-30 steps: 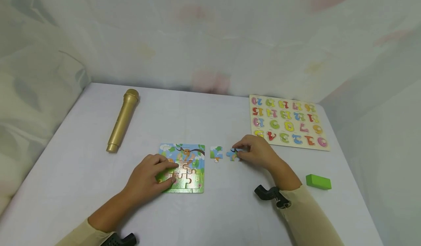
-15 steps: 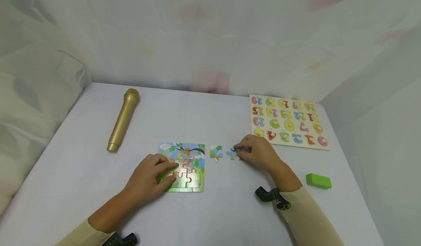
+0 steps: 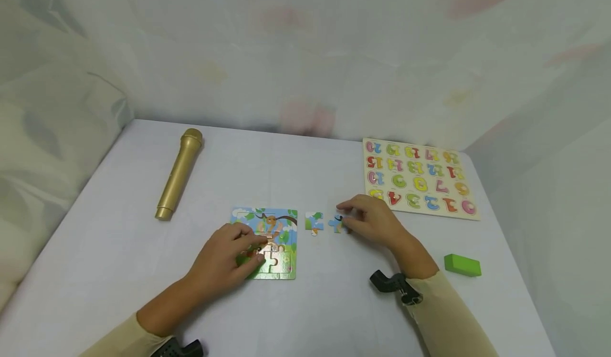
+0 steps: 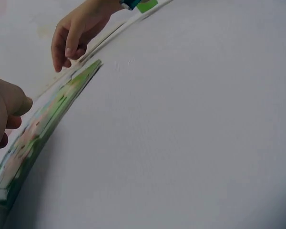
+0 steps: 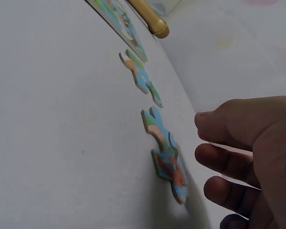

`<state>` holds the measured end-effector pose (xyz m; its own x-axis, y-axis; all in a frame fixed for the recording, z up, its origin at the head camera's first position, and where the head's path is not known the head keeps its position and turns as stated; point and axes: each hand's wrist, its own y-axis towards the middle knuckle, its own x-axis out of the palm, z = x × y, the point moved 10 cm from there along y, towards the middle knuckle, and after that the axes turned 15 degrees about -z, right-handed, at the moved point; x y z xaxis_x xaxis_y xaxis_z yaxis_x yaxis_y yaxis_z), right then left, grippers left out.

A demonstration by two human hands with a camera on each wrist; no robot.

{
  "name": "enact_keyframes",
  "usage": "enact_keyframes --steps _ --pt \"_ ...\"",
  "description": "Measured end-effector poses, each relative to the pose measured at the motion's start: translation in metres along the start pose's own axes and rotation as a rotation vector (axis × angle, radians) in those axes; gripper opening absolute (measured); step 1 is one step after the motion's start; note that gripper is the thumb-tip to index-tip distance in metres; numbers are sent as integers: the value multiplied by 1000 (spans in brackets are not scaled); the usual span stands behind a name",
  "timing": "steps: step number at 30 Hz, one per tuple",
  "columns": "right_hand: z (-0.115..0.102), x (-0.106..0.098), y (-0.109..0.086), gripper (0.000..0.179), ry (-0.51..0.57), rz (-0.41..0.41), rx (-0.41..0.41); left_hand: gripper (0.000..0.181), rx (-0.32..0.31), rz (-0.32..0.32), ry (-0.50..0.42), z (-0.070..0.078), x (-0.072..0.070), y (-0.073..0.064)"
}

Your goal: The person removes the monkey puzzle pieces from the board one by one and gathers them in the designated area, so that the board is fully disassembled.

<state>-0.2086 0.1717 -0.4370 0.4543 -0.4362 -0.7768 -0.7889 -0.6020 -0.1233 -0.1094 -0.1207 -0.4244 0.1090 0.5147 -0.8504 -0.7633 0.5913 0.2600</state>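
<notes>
My left hand point(image 3: 224, 256) lies over the left part of a small picture puzzle board point(image 3: 286, 275), thumb and index finger apart above its pieces. The fingers hide part of the picture. In the left wrist view, the thumb point(image 4: 21, 105) sits close over the board's edge. To the right of the board lies a loose jigsaw piece point(image 3: 313, 221). My right hand point(image 3: 372, 219) hovers beside further blue-and-green jigsaw pieces point(image 3: 338, 224), partly covering them. In the right wrist view, its bent fingers point(image 5: 214, 157) stand apart from those pieces point(image 5: 164, 148), which lie on the white table.
A gold microphone point(image 3: 179, 176) lies at the back left. At the back right is a number board point(image 3: 420, 179) with colourful numerals, its near left corner close to my right hand. A green block point(image 3: 462, 265) sits right of my right wrist. Fabric walls point(image 3: 305, 54) enclose the table.
My left hand has shifted slightly right across the puzzle board. The fingers of my right hand have spread a little away from the jigsaw pieces they were at.
</notes>
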Motion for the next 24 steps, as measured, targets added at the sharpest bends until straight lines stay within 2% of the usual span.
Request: enact_keyframes --steps 5,12,19,24 --pt "-17 0 8 28 62 -22 -103 31 4 -6 -6 5 3 6" --pt "-35 6 23 34 70 -47 -179 29 -24 -26 35 10 13 10" --pt "-45 13 36 34 85 -66 -185 28 -52 -60 47 8 22 10" --pt "-58 22 47 34 89 -103 -211 28 -71 -60 51 7 22 10"
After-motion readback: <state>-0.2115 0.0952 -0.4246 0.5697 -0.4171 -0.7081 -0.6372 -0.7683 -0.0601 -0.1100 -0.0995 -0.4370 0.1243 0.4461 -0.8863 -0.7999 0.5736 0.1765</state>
